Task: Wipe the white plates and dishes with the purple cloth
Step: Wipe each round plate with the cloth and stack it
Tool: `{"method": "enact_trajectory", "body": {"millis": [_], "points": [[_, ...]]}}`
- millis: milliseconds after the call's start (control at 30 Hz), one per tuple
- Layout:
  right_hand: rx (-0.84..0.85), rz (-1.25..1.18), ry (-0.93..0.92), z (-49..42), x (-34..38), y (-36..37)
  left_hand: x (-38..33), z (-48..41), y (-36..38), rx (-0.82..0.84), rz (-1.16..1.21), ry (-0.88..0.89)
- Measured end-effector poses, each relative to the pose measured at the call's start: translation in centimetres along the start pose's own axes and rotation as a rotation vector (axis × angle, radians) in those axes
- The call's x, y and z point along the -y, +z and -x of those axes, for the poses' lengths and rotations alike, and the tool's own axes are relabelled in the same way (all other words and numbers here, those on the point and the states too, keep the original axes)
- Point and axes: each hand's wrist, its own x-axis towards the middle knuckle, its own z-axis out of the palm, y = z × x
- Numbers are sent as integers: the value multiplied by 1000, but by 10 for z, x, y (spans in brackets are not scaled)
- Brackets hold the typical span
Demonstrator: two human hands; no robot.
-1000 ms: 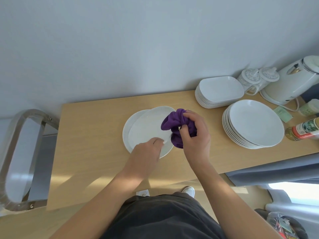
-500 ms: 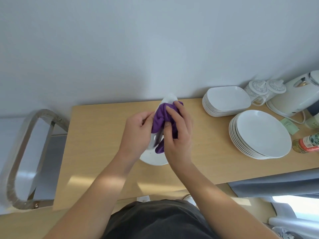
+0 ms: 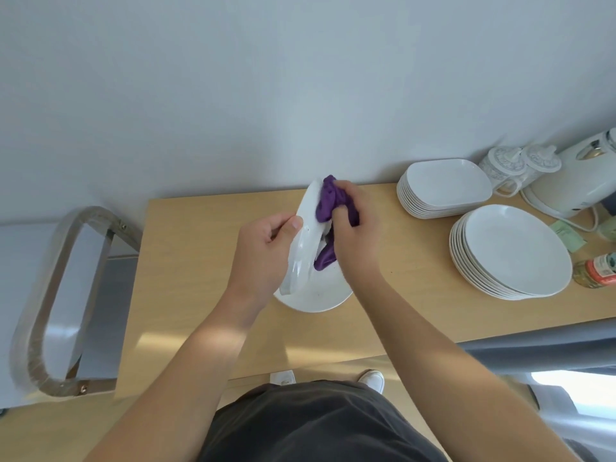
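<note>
Pressing purple cloth (image 3: 326, 205) on tilted plate (image 3: 301, 243), plate stack (image 3: 513, 251), dishes (image 3: 446, 185), kettle (image 3: 580, 183) alongside

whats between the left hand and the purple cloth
In the head view, the tilted white plate: the left hand grips its edge and the right hand holds the purple cloth against its other face.

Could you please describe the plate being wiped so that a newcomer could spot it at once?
On the wooden table along the grey wall, look left of the stack of square dishes and the stack of round plates. The left hand grips a white plate while the right hand holds the purple cloth against it. It alone stands tilted on edge; the plate under it lies flat.
</note>
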Motion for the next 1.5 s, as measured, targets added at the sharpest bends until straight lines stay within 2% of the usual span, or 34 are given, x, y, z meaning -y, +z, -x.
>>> {"method": "enact_trajectory", "body": {"millis": [167, 233, 300, 367, 500, 667, 1000, 1100, 1200, 1300, 1400, 1500], "points": [[38, 271, -707, 54, -29, -4, 1, -8, 1, -41, 177, -47], [83, 374, -831, 68, -44, -6, 5, -11, 1, -52, 226, -80], [95, 415, -849, 75, -53, -9, 7, -13, 1, -43, 218, -82], [76, 383, -792, 73, -50, -9, 5, -11, 3, -22, 199, -90], [-66, 261, -531, 42, -18, -4, 0, -4, 7, 49, 146, -71], [-38, 151, -183, -17, -11, -13, -1, 0, 5, 68, 116, -60], [-15, 285, -132, -17, -68, -47, -8, -5, 15, 47, 61, -16], [-8, 415, -105, -13, -87, -67, -13, -6, 27, 66, 20, -4], [18, 534, -26, -8, -104, -87, -21, -6, 43, 107, -90, 64], [111, 596, 145, -4, -106, -105, -28, -4, 61, 154, -220, 173], [52, 460, 232, -10, -78, -123, -32, -3, 80, 166, -320, 264], [-99, 100, 407, -24, -26, -142, -30, -4, 100, 185, -426, 415]]}}
